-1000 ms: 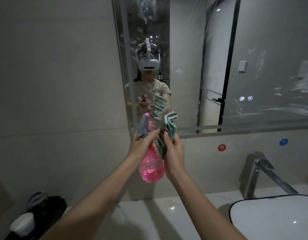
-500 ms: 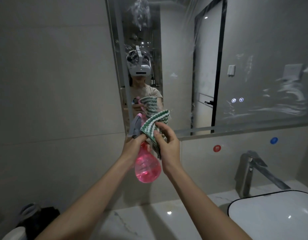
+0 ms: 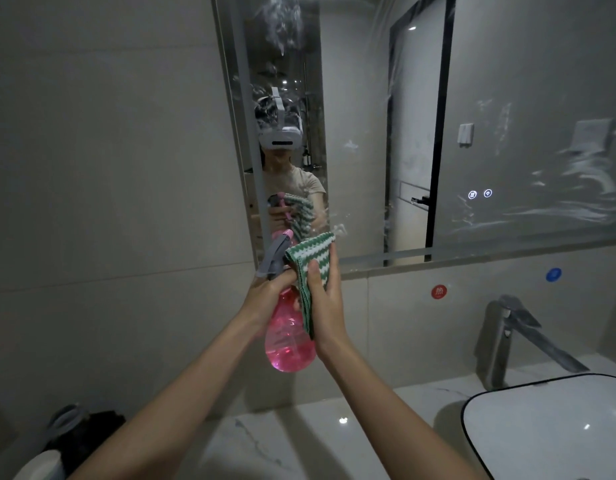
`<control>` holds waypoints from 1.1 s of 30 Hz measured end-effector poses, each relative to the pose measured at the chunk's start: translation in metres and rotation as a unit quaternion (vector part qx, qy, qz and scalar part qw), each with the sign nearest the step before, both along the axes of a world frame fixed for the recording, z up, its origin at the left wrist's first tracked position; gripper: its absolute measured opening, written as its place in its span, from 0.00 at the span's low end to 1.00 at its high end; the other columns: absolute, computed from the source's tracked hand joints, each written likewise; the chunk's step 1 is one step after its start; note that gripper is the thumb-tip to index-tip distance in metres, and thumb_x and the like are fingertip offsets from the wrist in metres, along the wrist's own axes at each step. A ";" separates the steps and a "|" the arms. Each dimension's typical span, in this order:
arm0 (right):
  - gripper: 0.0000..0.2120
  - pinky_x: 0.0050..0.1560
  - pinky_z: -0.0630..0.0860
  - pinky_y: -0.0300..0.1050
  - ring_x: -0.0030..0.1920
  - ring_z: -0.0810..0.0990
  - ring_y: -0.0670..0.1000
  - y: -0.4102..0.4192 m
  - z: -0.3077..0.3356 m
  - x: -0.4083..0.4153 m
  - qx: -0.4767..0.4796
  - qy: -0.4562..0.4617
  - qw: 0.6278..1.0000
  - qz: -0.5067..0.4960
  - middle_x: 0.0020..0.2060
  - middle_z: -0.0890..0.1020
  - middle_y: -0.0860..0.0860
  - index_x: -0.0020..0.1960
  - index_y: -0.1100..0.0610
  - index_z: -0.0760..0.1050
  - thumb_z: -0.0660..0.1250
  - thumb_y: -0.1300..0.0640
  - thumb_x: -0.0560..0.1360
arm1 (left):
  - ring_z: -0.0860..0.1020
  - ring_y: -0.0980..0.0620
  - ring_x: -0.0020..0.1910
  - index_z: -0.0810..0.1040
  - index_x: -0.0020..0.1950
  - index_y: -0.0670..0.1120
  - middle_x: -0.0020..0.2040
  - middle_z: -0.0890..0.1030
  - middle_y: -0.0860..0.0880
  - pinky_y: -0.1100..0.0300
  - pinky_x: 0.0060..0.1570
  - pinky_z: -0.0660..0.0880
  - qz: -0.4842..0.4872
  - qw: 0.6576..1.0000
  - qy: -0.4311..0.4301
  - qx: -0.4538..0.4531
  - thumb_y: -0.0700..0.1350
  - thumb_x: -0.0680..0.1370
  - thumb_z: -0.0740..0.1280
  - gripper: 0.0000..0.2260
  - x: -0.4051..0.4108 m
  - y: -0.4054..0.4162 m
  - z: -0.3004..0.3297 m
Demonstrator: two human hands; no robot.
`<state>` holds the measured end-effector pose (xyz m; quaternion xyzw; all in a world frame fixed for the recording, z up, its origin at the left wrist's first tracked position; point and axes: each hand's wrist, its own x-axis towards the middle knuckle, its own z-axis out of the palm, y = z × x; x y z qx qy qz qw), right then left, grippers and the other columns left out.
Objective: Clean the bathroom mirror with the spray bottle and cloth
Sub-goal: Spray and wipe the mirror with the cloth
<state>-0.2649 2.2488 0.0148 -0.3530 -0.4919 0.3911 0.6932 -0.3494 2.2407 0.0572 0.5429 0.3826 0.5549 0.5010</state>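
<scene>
I see the pink translucent spray bottle [image 3: 288,336] upright, grey trigger head on top, raised before the mirror [image 3: 507,116]; the green-and-white striped cloth [image 3: 311,268] hangs folded beside it, touching; the glass shows wet streaks.

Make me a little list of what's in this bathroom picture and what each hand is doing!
Left hand: grips the neck of the pink spray bottle below its grey nozzle
Right hand: holds the green and white striped cloth
Mirror: on the wall ahead, with white wet streaks
Tap: grey, right of the hands
Sink: white with a dark rim, bottom right
Wall stickers: red one, blue one, below the mirror
</scene>
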 end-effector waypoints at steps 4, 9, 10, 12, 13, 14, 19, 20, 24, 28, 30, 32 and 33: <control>0.32 0.71 0.62 0.61 0.76 0.58 0.50 -0.007 0.006 -0.007 0.016 0.008 0.998 -0.056 0.76 0.58 0.47 0.68 0.23 0.53 0.60 0.23 0.67 | 0.76 0.54 0.26 0.79 0.42 0.42 0.28 0.79 0.50 0.63 0.32 0.75 -0.004 1.000 0.005 -0.003 0.37 0.76 0.65 0.05 0.001 -0.004 -0.001; 0.35 0.72 0.62 0.59 0.75 0.57 0.48 -0.018 0.013 -0.008 0.026 -0.027 0.990 -0.137 0.75 0.60 0.47 0.72 0.33 0.55 0.55 0.23 0.68 | 0.81 0.48 0.40 0.82 0.48 0.41 0.41 0.84 0.45 0.59 0.39 0.78 -0.002 1.000 -0.014 -0.020 0.35 0.76 0.64 0.08 0.005 -0.008 0.002; 0.38 0.71 0.64 0.59 0.74 0.60 0.49 -0.019 0.014 -0.008 0.028 -0.025 0.989 -0.143 0.73 0.63 0.48 0.74 0.39 0.58 0.56 0.25 0.68 | 0.80 0.45 0.44 0.82 0.49 0.41 0.45 0.83 0.42 0.56 0.43 0.77 0.004 0.999 -0.019 -0.028 0.34 0.76 0.63 0.08 0.005 -0.007 0.002; 0.38 0.68 0.67 0.57 0.70 0.65 0.48 -0.021 0.017 -0.007 0.032 -0.020 0.987 -0.155 0.69 0.67 0.48 0.74 0.45 0.60 0.58 0.29 0.69 | 0.80 0.43 0.46 0.81 0.49 0.40 0.46 0.82 0.41 0.55 0.44 0.77 0.005 0.998 -0.037 -0.040 0.33 0.76 0.61 0.09 0.007 -0.008 0.003; 0.38 0.67 0.68 0.56 0.68 0.66 0.48 -0.023 0.019 -0.008 0.033 -0.017 0.986 -0.161 0.68 0.69 0.48 0.73 0.47 0.61 0.59 0.30 0.69 | 0.81 0.46 0.44 0.81 0.49 0.40 0.45 0.83 0.42 0.57 0.43 0.79 0.000 0.998 -0.045 -0.042 0.33 0.76 0.61 0.10 0.008 -0.010 0.004; 0.38 0.67 0.69 0.55 0.67 0.67 0.47 -0.025 0.021 -0.009 0.032 -0.012 0.985 -0.168 0.67 0.70 0.48 0.73 0.48 0.62 0.59 0.30 0.69 | 0.82 0.48 0.43 0.81 0.50 0.40 0.45 0.84 0.44 0.59 0.42 0.80 -0.007 0.998 -0.044 -0.041 0.33 0.76 0.60 0.10 0.008 -0.010 0.004; 0.38 0.63 0.73 0.52 0.63 0.72 0.49 -0.028 0.025 -0.009 0.000 0.066 0.984 -0.168 0.64 0.72 0.49 0.72 0.49 0.63 0.60 0.31 0.68 | 0.83 0.49 0.44 0.81 0.50 0.39 0.46 0.84 0.43 0.61 0.42 0.80 -0.046 0.998 -0.012 -0.038 0.34 0.75 0.61 0.10 0.012 -0.014 0.008; 0.37 0.62 0.74 0.52 0.63 0.72 0.49 -0.028 0.024 -0.008 -0.012 0.086 0.984 -0.157 0.64 0.72 0.49 0.72 0.48 0.63 0.61 0.31 0.69 | 0.82 0.47 0.44 0.80 0.49 0.38 0.46 0.84 0.42 0.61 0.41 0.79 -0.047 0.998 0.000 -0.038 0.35 0.74 0.63 0.08 0.012 -0.014 0.009; 0.35 0.62 0.74 0.52 0.63 0.73 0.50 -0.026 0.023 -0.004 -0.045 0.140 0.978 -0.147 0.63 0.73 0.49 0.72 0.47 0.62 0.62 0.33 0.70 | 0.73 0.43 0.40 0.76 0.49 0.37 0.46 0.74 0.38 0.58 0.36 0.74 -0.029 0.997 0.057 -0.051 0.43 0.59 0.71 0.20 0.016 -0.018 0.011; 0.25 0.51 0.75 0.39 0.57 0.77 0.48 -0.020 0.029 0.004 -0.072 0.209 0.965 -0.143 0.60 0.75 0.50 0.70 0.52 0.65 0.65 0.44 0.77 | 0.70 0.46 0.33 0.75 0.42 0.39 0.42 0.72 0.41 0.60 0.30 0.70 -0.018 0.996 0.053 -0.067 0.42 0.57 0.73 0.16 0.022 -0.016 0.012; 0.22 0.44 0.72 0.33 0.51 0.76 0.42 -0.013 0.028 0.007 -0.092 0.241 0.956 -0.137 0.58 0.75 0.49 0.69 0.52 0.65 0.64 0.46 0.78 | 0.71 0.48 0.29 0.76 0.40 0.39 0.37 0.74 0.41 0.60 0.28 0.69 -0.015 0.996 0.056 -0.065 0.41 0.62 0.72 0.11 0.025 -0.018 0.017; 0.21 0.41 0.70 0.29 0.46 0.74 0.38 -0.008 0.030 0.008 -0.100 0.260 0.950 -0.142 0.56 0.73 0.47 0.69 0.52 0.65 0.63 0.46 0.79 | 0.69 0.53 0.20 0.80 0.39 0.39 0.26 0.75 0.46 0.64 0.23 0.67 -0.005 0.997 0.057 -0.061 0.38 0.69 0.66 0.04 0.026 -0.019 0.022; 0.22 0.40 0.70 0.28 0.46 0.74 0.38 -0.006 0.031 0.009 -0.098 0.263 0.949 -0.147 0.56 0.73 0.47 0.69 0.52 0.64 0.63 0.46 0.79 | 0.68 0.54 0.19 0.83 0.40 0.39 0.24 0.73 0.47 0.65 0.22 0.67 0.007 0.996 0.057 -0.062 0.37 0.72 0.63 0.09 0.025 -0.018 0.022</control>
